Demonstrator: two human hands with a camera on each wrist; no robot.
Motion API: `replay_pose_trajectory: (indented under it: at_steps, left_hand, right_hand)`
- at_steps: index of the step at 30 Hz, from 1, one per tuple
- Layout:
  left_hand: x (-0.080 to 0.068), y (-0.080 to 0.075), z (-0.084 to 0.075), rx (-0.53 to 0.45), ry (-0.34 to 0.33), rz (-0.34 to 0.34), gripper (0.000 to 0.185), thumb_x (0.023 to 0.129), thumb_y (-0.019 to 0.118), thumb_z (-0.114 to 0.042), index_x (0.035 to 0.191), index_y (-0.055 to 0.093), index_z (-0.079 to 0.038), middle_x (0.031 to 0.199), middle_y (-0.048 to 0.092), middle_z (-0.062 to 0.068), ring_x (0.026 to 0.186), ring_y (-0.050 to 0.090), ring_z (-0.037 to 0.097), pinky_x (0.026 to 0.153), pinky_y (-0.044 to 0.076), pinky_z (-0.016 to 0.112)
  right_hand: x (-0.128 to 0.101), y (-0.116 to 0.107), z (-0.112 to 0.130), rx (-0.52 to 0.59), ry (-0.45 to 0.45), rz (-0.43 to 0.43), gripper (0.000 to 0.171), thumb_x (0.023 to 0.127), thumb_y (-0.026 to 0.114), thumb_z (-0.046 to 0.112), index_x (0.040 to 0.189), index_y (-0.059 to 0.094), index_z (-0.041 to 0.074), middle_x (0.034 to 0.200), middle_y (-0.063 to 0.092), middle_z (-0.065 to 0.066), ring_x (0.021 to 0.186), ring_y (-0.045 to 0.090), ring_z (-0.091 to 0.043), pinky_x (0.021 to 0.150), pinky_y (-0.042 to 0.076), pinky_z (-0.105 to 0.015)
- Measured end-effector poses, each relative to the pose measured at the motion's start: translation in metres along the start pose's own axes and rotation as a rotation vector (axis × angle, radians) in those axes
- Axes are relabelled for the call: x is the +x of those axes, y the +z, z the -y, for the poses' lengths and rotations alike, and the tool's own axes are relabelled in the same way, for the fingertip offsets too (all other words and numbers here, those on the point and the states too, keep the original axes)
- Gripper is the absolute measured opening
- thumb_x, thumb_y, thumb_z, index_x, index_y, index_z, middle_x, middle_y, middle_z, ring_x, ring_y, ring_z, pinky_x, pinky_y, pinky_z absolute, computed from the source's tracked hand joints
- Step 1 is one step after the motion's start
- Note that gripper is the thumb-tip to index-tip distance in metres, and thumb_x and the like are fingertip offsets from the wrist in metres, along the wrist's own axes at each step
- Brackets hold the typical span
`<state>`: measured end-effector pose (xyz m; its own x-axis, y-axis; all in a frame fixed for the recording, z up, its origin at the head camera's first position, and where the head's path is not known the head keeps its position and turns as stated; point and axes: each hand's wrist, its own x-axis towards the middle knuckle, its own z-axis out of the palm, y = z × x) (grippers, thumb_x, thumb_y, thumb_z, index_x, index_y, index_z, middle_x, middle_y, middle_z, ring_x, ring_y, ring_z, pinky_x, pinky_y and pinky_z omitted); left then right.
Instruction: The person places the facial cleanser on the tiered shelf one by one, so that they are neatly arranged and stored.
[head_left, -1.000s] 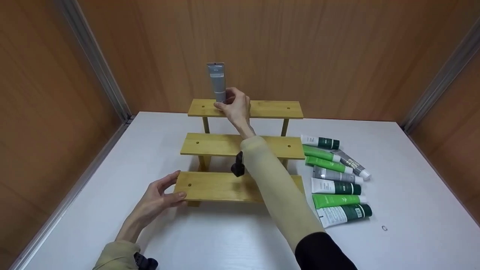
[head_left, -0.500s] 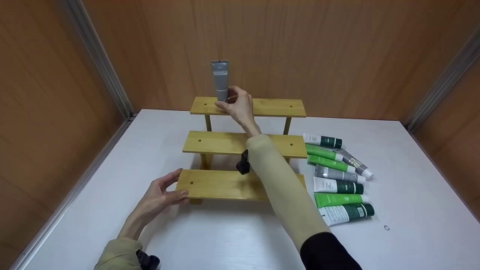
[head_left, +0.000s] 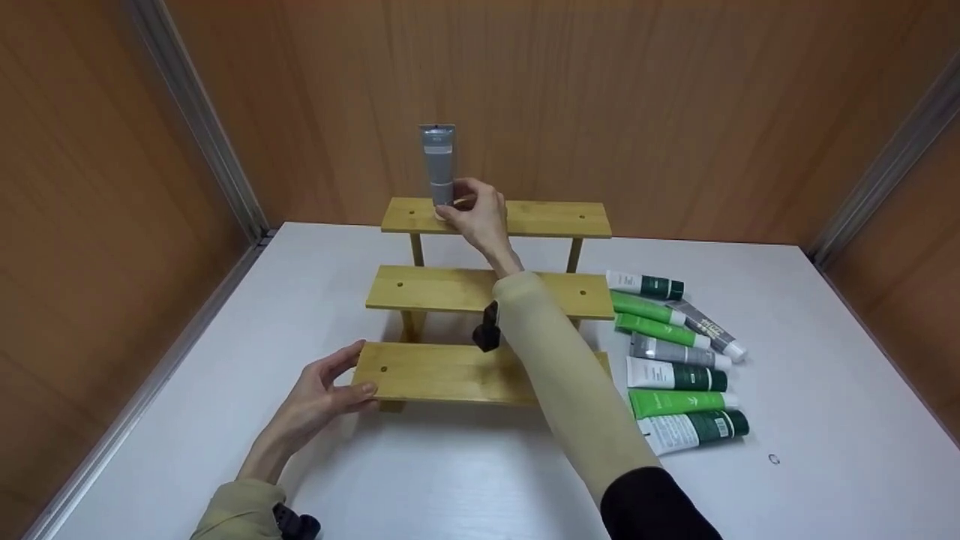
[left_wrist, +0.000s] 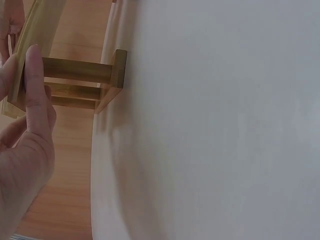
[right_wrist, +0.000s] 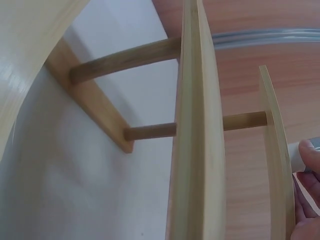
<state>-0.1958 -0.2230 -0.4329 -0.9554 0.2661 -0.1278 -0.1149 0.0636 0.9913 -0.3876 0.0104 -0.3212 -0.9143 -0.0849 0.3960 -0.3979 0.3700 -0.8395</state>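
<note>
A three-tier wooden display stand (head_left: 442,372) is in the middle of the white table. At its top tier my right hand (head_left: 482,217) pinches a grey squeeze tube (head_left: 439,161) low down, near its cap. The tube is upright with its cap end down; in the right wrist view the pale cap (right_wrist: 295,157) appears to meet the top board (right_wrist: 278,150). My left hand (head_left: 307,405) grips the left end of the lowest board, thumb on the front edge and fingers behind. In the left wrist view, the left thumb or finger (left_wrist: 35,90) presses along that board's edge.
Several squeeze tubes lie to the right of the stand: green ones (head_left: 675,401), white ones with dark green caps (head_left: 675,373), and grey ones (head_left: 679,350). A small ring (head_left: 774,459) lies near them. Wooden panels (head_left: 675,112) enclose the table at the back and sides.
The head view has shifted slightly. My right hand keeps the grey tube at nearly the same spot on the top tier, and my left hand stays on the lowest board.
</note>
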Motion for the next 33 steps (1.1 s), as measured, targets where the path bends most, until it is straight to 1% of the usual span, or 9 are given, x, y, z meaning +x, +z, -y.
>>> replay_pose_trajectory:
  at_steps: [5, 11, 15, 18, 21, 24, 26, 28, 33]
  left_hand:
    - [0.002, 0.0, -0.001, 0.01, -0.001, 0.0, 0.077, 0.075, 0.07, -0.011, 0.139, 0.027, -0.016, 0.136, 0.033, 0.008, 0.104, 0.054, 0.022, 0.087, 0.051, 0.044]
    - [0.004, 0.0, -0.001, -0.012, -0.005, 0.008, 0.079, 0.075, 0.07, -0.01, 0.14, 0.025, -0.015, 0.136, 0.033, 0.009, 0.104, 0.055, 0.022, 0.087, 0.051, 0.044]
    - [0.006, 0.001, -0.001, 0.005, 0.005, 0.013, 0.078, 0.076, 0.069, -0.01, 0.14, 0.025, -0.015, 0.137, 0.032, 0.008, 0.106, 0.053, 0.021, 0.087, 0.05, 0.045]
    - [0.006, 0.001, -0.001, 0.001, 0.006, 0.011, 0.078, 0.076, 0.069, -0.01, 0.14, 0.026, -0.016, 0.137, 0.032, 0.007, 0.107, 0.051, 0.022, 0.088, 0.05, 0.046]
    - [0.006, 0.001, -0.001, 0.002, 0.008, 0.012, 0.078, 0.076, 0.069, -0.01, 0.14, 0.026, -0.016, 0.137, 0.032, 0.007, 0.107, 0.051, 0.022, 0.087, 0.05, 0.045]
    - [0.005, 0.001, -0.001, 0.012, 0.012, 0.011, 0.078, 0.076, 0.069, -0.01, 0.14, 0.025, -0.016, 0.137, 0.032, 0.008, 0.107, 0.052, 0.021, 0.087, 0.051, 0.045]
    - [0.005, 0.001, -0.001, 0.016, 0.013, 0.007, 0.078, 0.076, 0.069, -0.01, 0.14, 0.025, -0.015, 0.137, 0.033, 0.008, 0.108, 0.052, 0.022, 0.087, 0.051, 0.046]
    - [0.004, 0.001, -0.001, 0.02, 0.009, 0.003, 0.078, 0.076, 0.069, -0.011, 0.14, 0.024, -0.014, 0.137, 0.032, 0.008, 0.109, 0.051, 0.021, 0.088, 0.05, 0.046]
    - [0.002, 0.0, 0.0, 0.022, 0.004, -0.003, 0.078, 0.077, 0.068, -0.011, 0.141, 0.022, -0.013, 0.137, 0.032, 0.009, 0.112, 0.049, 0.021, 0.09, 0.05, 0.041]
  right_hand:
    - [0.001, 0.0, 0.0, 0.0, 0.002, -0.008, 0.035, 0.075, 0.071, 0.018, 0.108, 0.06, 0.014, 0.099, 0.064, -0.003, 0.084, 0.061, -0.012, 0.077, 0.054, -0.023]
    - [-0.002, -0.004, 0.0, 0.005, -0.032, 0.008, 0.039, 0.075, 0.071, 0.015, 0.111, 0.059, 0.011, 0.103, 0.064, -0.006, 0.088, 0.062, -0.015, 0.079, 0.054, -0.022]
    - [-0.006, -0.011, -0.001, 0.011, -0.05, 0.009, 0.044, 0.074, 0.072, 0.017, 0.115, 0.057, 0.008, 0.108, 0.062, -0.009, 0.093, 0.062, -0.019, 0.081, 0.054, -0.022]
    - [-0.014, -0.021, -0.003, 0.026, -0.072, -0.004, 0.045, 0.074, 0.072, 0.018, 0.115, 0.057, 0.007, 0.109, 0.06, -0.012, 0.096, 0.061, -0.021, 0.082, 0.054, -0.023]
    - [-0.028, -0.037, -0.002, 0.048, -0.122, -0.009, 0.042, 0.075, 0.071, 0.017, 0.113, 0.057, 0.008, 0.108, 0.06, -0.013, 0.095, 0.061, -0.022, 0.082, 0.055, -0.025]
    - [-0.055, -0.06, 0.011, 0.089, -0.199, 0.003, 0.039, 0.076, 0.07, 0.011, 0.112, 0.057, 0.003, 0.107, 0.059, -0.017, 0.095, 0.06, -0.028, 0.084, 0.055, -0.034]
    - [-0.074, -0.077, 0.019, 0.099, -0.246, 0.028, 0.037, 0.077, 0.068, 0.008, 0.111, 0.057, 0.0, 0.107, 0.059, -0.018, 0.095, 0.059, -0.032, 0.084, 0.054, -0.04]
    - [-0.094, -0.096, 0.024, 0.086, -0.287, 0.059, 0.037, 0.077, 0.067, 0.006, 0.111, 0.056, -0.002, 0.108, 0.059, -0.019, 0.095, 0.058, -0.034, 0.085, 0.053, -0.045]
    - [-0.13, -0.141, 0.013, 0.006, -0.358, 0.128, 0.036, 0.076, 0.067, 0.003, 0.11, 0.057, -0.002, 0.105, 0.06, -0.016, 0.095, 0.058, -0.032, 0.082, 0.054, -0.044]
